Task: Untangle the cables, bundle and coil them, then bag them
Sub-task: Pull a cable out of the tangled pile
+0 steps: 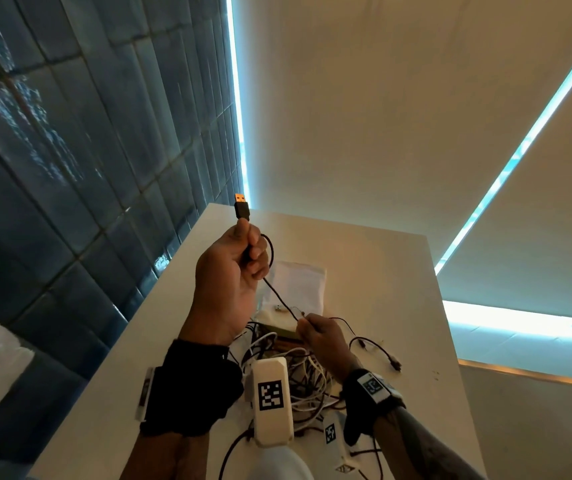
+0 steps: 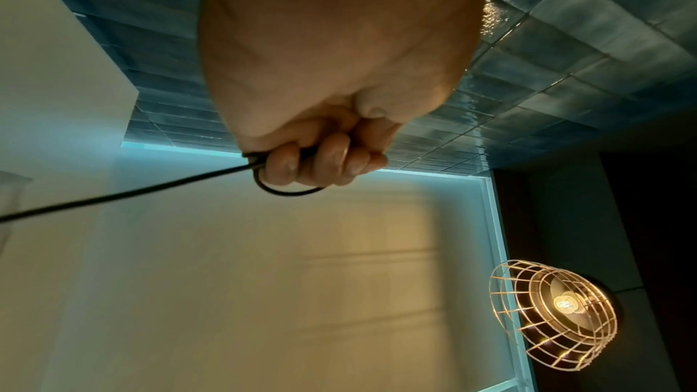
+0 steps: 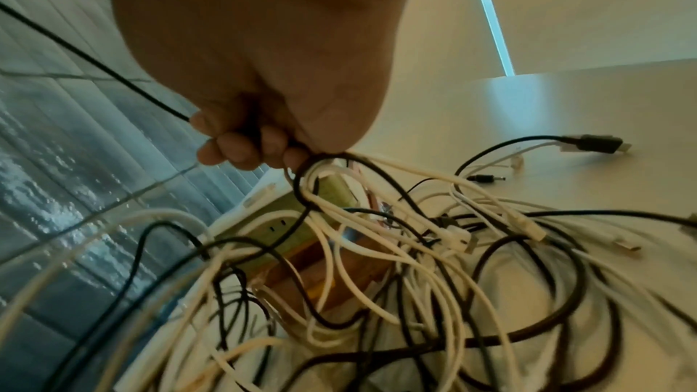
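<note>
My left hand (image 1: 243, 252) is raised above the white table (image 1: 398, 306) and grips a thin black cable (image 1: 279, 297) just below its USB plug (image 1: 241, 206), which points up. A small loop of that cable (image 2: 290, 190) hangs under my curled fingers (image 2: 320, 163). The cable runs taut down to my right hand (image 1: 312, 329), which pinches it low over the table. Under my right hand (image 3: 249, 145) lies a tangle of white and black cables (image 3: 396, 264). A clear bag (image 1: 298, 285) lies flat on the table beyond the tangle.
A pale green and brown box (image 3: 301, 237) sits under the tangle. Loose plugs (image 3: 599, 143) lie on the table to the right. A dark tiled wall (image 1: 69, 150) runs along the table's left edge. A wire-cage lamp (image 2: 554, 315) hangs overhead.
</note>
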### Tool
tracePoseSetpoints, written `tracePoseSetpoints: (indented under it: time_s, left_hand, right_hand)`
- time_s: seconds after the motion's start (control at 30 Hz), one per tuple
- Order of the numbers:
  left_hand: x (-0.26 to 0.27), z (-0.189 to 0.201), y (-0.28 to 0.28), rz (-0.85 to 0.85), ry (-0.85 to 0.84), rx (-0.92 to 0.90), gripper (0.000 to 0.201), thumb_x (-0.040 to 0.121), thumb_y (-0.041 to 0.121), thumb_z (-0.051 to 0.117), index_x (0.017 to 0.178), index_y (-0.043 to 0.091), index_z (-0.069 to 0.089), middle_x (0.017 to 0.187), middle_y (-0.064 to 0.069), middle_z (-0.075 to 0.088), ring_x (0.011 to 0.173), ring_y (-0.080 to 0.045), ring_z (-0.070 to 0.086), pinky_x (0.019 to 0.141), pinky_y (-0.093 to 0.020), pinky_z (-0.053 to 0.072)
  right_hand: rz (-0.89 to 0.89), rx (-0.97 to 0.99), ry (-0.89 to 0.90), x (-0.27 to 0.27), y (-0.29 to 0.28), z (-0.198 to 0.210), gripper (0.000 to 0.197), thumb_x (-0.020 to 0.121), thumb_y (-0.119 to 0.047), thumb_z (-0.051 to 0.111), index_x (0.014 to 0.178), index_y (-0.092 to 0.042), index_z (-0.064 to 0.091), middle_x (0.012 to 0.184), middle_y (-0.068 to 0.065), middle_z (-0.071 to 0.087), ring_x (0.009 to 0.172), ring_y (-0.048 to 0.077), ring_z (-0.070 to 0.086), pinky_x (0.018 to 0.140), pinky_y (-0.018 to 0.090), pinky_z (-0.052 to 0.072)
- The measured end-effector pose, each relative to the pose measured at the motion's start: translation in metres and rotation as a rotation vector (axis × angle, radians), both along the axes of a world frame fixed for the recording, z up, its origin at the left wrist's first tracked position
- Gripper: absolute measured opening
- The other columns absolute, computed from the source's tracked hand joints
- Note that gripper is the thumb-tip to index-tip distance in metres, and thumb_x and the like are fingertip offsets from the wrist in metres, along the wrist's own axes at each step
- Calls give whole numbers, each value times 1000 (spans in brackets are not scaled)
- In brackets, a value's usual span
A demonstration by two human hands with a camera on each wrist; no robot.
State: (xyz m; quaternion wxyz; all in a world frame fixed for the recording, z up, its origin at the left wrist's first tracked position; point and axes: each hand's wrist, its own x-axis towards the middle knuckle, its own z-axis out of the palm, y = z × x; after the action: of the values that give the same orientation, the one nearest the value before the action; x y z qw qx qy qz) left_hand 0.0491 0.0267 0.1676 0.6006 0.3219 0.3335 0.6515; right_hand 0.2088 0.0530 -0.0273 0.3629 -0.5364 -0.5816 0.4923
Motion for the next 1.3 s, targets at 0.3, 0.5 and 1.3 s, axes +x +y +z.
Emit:
tracePoseSetpoints:
  time_s: [0.3,0.5,1.3]
  left_hand:
    - [0,-36,7,56,232,-288,36,104,22,33,71,14,45,60,-3,50,52,-14,38,54,-27,25]
    - [11,-39,3,6,197,-362,34,104,21,31,73,12,44,81,-15,70,66,-21,56,59,-30,37]
    - [-6,-7,-2,54,-29,-51,37,103,25,34,69,15,46,58,3,43,47,-7,30,49,-21,26]
  right_hand:
    - [-147,98,432,-5,1,77,19,90,-12,62,75,-2,67,55,1,43,54,14,34,51,25,29]
    - [75,214,556,-12,-13,107,16,90,-10,59,76,-6,66,62,11,42,57,18,33,54,28,28]
    - [69,-119,266,-9,-15,12,34,98,-3,48,65,-8,52,55,-6,51,52,8,48,53,19,44]
